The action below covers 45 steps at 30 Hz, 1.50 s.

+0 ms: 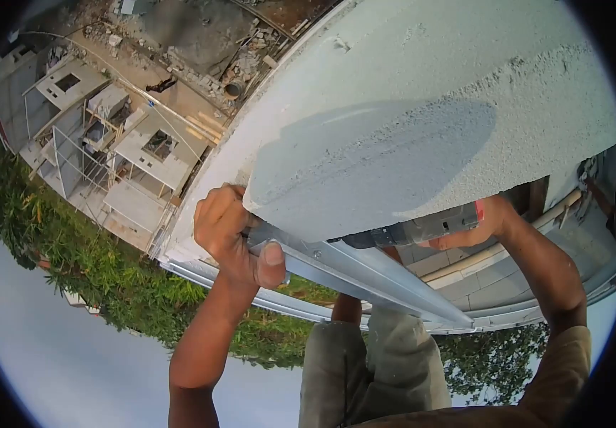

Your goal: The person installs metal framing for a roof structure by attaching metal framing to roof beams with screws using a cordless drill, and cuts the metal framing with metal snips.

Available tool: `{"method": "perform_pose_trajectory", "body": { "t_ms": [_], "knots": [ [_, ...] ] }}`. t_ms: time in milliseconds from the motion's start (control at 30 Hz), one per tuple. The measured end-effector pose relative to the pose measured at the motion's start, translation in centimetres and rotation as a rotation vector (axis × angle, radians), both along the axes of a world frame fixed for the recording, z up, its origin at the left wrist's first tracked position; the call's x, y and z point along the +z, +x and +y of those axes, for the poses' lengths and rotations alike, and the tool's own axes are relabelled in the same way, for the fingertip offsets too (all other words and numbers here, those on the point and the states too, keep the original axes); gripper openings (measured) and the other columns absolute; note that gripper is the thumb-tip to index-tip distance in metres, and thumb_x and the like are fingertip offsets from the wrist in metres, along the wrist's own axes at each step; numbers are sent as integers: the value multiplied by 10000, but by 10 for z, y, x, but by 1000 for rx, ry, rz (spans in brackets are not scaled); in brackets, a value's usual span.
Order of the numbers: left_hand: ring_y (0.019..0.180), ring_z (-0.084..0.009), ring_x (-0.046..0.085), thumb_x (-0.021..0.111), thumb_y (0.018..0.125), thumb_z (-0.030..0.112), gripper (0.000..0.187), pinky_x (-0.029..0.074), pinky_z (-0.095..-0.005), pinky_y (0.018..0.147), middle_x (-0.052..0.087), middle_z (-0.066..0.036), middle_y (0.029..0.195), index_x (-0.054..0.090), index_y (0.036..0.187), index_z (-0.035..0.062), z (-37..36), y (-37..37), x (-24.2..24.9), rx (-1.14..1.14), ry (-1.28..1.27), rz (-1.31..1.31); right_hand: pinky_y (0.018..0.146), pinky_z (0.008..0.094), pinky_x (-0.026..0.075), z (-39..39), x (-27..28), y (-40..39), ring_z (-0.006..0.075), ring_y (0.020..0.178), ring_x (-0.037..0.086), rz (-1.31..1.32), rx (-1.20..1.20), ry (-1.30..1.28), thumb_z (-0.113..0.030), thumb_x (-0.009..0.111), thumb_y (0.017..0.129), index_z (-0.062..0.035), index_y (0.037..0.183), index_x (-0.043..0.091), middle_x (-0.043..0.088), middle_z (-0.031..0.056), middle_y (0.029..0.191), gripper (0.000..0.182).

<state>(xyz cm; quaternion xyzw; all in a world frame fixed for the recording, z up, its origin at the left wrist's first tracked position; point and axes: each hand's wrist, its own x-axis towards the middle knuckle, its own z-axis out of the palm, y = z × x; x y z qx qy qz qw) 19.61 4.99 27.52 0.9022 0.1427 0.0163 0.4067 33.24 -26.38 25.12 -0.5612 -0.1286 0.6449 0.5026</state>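
My left hand (233, 239) is closed round the near end of a long silver metal channel (386, 277), its thumb outstretched, beside the corner of a pale rough wall (393, 150). The channel slants down to the right, above my knees. On the right, my right hand (472, 230) grips a black and red power tool (422, 227), seen partly behind the wall's lower edge. The tool's front end points left, close to the channel. Its tip and the channel's fixing point are hidden.
Another metal rail (301, 308) curves behind the channel. Grey blocks (497, 285) and a pale pole (457, 274) lie at the right. Far below on the left are unfinished buildings (154, 146), rubble and green plants (108, 260). My trousered legs (372, 357) show at the bottom.
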Motion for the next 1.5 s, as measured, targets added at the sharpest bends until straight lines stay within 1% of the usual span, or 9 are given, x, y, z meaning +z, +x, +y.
{"method": "perform_pose_trajectory", "body": {
  "t_ms": [200,400,500,800,1000,1100,1200,1400,1500],
  "knots": [
    [582,-205,344,422,913,629,707,235,-348,568,335,-59,614,526,665,-26,2,-1,0,-2,7,11,866,273,510,0,-5,3,162,949,683,-3,109,42,-169,835,752,-53,1127,691,732,81,1068,418],
    [578,-206,356,424,919,613,694,250,-354,568,343,-61,612,557,698,-32,2,-3,-2,6,27,-24,863,269,516,0,-2,6,171,958,689,214,226,-42,-172,761,834,-91,1170,704,732,68,1122,350],
    [581,-203,356,431,919,608,683,250,-353,566,355,-65,615,550,694,-25,2,-3,-1,-5,11,-12,855,275,524,0,-3,7,170,950,692,205,251,-106,-173,771,822,-88,1142,716,736,73,1109,336],
    [597,-214,367,441,919,614,683,261,-349,567,375,-78,629,527,674,-17,1,-4,1,8,-19,13,815,293,539,-2,-14,4,194,890,701,-229,267,214,-219,815,772,-81,1070,732,744,82,1014,338],
    [601,-219,381,439,915,631,701,267,-348,569,393,-84,634,529,668,-18,2,-2,2,-2,4,19,814,305,537,-7,-12,1,228,873,694,-215,218,159,-287,825,770,-75,1059,727,737,88,1015,372],
    [599,-214,385,437,911,634,703,266,-346,567,397,-85,629,537,672,-20,1,-3,1,2,-3,15,822,310,536,-11,-10,-2,241,880,684,-135,431,-29,-327,822,779,-73,1062,722,731,87,1028,393],
    [591,-206,383,435,906,638,711,262,-346,565,388,-72,611,557,687,-27,4,-6,0,-2,1,31,826,318,535,-10,-19,-4,240,891,677,-245,400,123,-355,828,770,-76,1074,715,726,81,1041,427],
    [573,-185,376,438,904,615,699,247,-340,557,401,-55,590,594,722,-42,3,-5,-3,6,-18,-28,824,321,533,-6,-15,-13,233,880,672,-242,254,18,-382,862,713,-86,1085,706,724,72,1051,501],
    [565,-186,367,445,901,603,681,243,-338,555,403,-56,590,565,685,-31,4,-7,-6,15,-8,-58,822,317,530,10,-6,-1,212,893,676,-131,361,-60,-342,876,692,-68,1065,704,723,78,1051,494]
  ]
}}
